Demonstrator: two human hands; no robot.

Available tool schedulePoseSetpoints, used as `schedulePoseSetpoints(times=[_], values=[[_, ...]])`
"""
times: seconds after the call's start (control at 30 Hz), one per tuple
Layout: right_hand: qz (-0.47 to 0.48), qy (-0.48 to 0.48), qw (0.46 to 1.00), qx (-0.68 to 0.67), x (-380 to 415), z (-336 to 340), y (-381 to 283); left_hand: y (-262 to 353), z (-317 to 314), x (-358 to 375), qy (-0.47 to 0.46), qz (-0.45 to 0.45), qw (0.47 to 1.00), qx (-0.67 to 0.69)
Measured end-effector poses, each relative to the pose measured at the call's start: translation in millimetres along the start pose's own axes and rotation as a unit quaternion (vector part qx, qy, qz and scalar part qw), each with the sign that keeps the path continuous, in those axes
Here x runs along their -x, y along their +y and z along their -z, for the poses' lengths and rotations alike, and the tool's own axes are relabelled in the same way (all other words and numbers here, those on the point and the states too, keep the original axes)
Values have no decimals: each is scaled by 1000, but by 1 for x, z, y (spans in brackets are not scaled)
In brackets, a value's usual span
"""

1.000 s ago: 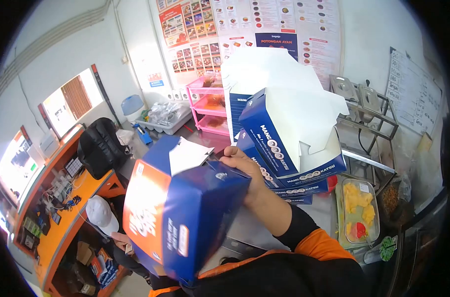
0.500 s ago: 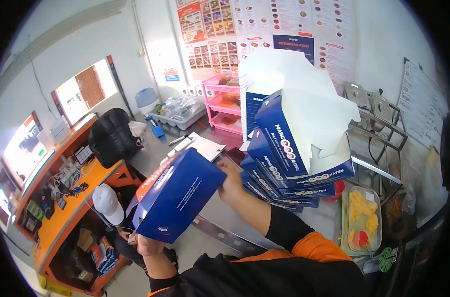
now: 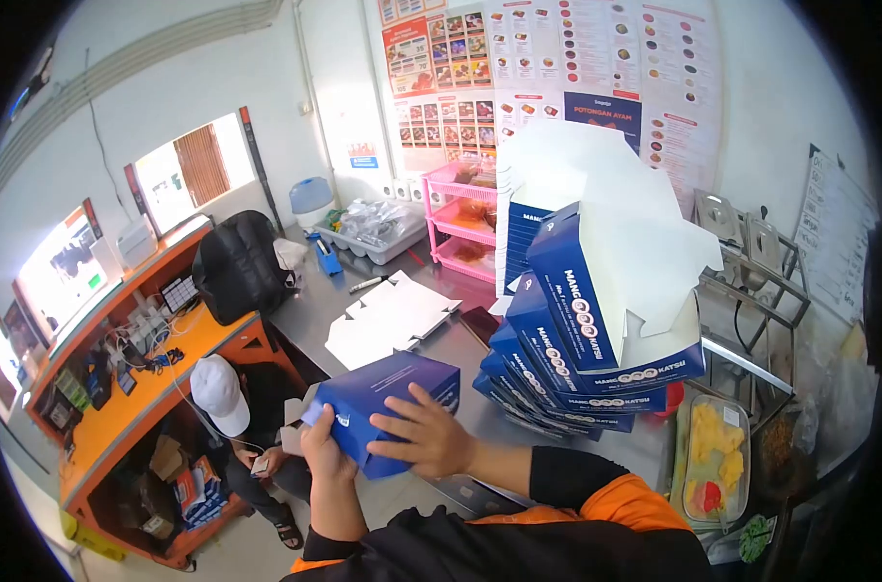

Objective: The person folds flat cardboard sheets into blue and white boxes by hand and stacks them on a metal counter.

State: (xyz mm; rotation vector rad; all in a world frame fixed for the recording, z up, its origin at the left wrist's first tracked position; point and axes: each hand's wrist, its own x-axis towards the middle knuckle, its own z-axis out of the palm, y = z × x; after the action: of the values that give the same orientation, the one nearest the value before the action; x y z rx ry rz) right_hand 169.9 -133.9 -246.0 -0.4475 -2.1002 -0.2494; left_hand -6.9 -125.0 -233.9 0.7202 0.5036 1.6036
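A blue carton box (image 3: 412,378) is held low in front of me, above the front edge of the steel table (image 3: 300,310). My left hand (image 3: 326,451) grips its left end, thumb up against the blue side. Spread fingers of my right hand (image 3: 426,436) lie flat on the near side of the box. Behind it, flat white cardboard sheets (image 3: 388,315) rest on the table with a marker (image 3: 368,283) beside them. To the right stands a stack of blue boxes (image 3: 577,301), the upper ones with white flaps open.
Pink tiered rack (image 3: 460,218) and grey tray of plastic bags (image 3: 373,233) stand at the back. A container of yellow food (image 3: 715,456) is at the right. Black backpack (image 3: 239,267) sits on the orange counter (image 3: 203,359); a person in a white cap (image 3: 220,396) sits below, holding a phone.
The box has been turned and lowered. My right hand has moved from its far right end to its near side, fingers now spread. More of the white sheets shows.
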Motion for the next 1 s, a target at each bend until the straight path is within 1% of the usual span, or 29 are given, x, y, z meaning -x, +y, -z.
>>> schedulePoseSetpoints(times=[0.07, 0.1, 0.2, 0.23, 0.27, 0.3, 0.33, 0.37, 0.4, 0.43, 0.47, 0.5, 0.53, 0.6, 0.63, 0.67, 0.7, 0.73, 0.77, 0.8, 0.83, 0.87, 0.9, 0.93, 0.97, 1.0], values=[[-61, 5, 992, -111, -5, 20, 2, -17, 3, -6, 13, 4, 1000, -6], [-106, 94, 972, -185, -11, 22, 1, -24, 3, -6, 20, 7, 1000, -11], [-186, 218, 935, -209, -6, 20, -1, -41, -31, -8, 13, -108, 994, 12], [-190, 236, 927, -221, -4, 19, -1, -41, -28, -13, -16, -98, 995, 4], [-246, 261, 873, -332, -3, 22, -5, -37, -29, -15, -51, -91, 994, 17], [-295, 281, 802, -436, -4, 28, -11, -30, -34, -17, -88, -85, 992, 31], [-339, 296, 717, -531, -3, 31, -14, -24, -41, -18, -124, -80, 988, 45], [-309, 297, 722, -543, -1, 32, -10, -20, -47, -17, -136, -58, 987, 55], [-262, 268, 839, -394, -3, 37, -8, -23, -50, -18, -127, -67, 989, 36], [-207, 228, 923, -229, -8, 44, -7, -31, -52, -16, -117, -75, 990, 16], [-146, 179, 971, -57, -12, 50, -7, -40, -54, -13, -105, -82, 991, -4], [-145, 119, 982, 17, -16, 52, -9, -52, -55, -9, -96, -99, 990, -42], [-155, 96, 983, 12, -14, 52, -8, -59, -57, -4, -102, -83, 991, -39], [-173, 51, 984, 3, -6, 50, -1, -50, -63, 2, -126, 25, 989, 68], [-115, 20, 993, -31, -1, 54, 4, -44, -64, 1, -136, 49, 986, 89], [-100, 24, 994, -46, 0, 57, 3, -39, -63, -2, -145, 71, 981, 110], [-85, 29, 994, -62, 2, 59, -1, -40, -59, -5, -134, 90, 980, 113], [-71, 34, 994, -79, 3, 59, -3, -42, -58, -2, -156, 100, 975, 120], [-102, 71, 992, -35, 3, 55, -3, -45, -58, 4, -176, 110, 970, 128], [-125, 79, 989, -4, 3, 50, -2, -49, -61, 10, -196, 121, 964, 135], [-147, 87, 985, 28, 2, 47, 0, -57, -69, 17, -135, 74, 981, 119], [-169, 93, 979, 61, 1, 44, 1, -55, -67, 18, -151, 82, 979, 107], [-169, 78, 980, 70, -1, 44, 1, -51, -62, 17, -168, 89, 977, 96], [-165, 49, 984, 42, -4, 47, -1, -46, -58, 15, -187, 93, 974, 85], [-161, 19, 987, 13, -8, 54, -6, -38, -55, 16, -221, 61, 973, 29], [-157, -11, 987, -15, -11, 60, -11, -33, -41, 14, -226, 63, 971, -51]])
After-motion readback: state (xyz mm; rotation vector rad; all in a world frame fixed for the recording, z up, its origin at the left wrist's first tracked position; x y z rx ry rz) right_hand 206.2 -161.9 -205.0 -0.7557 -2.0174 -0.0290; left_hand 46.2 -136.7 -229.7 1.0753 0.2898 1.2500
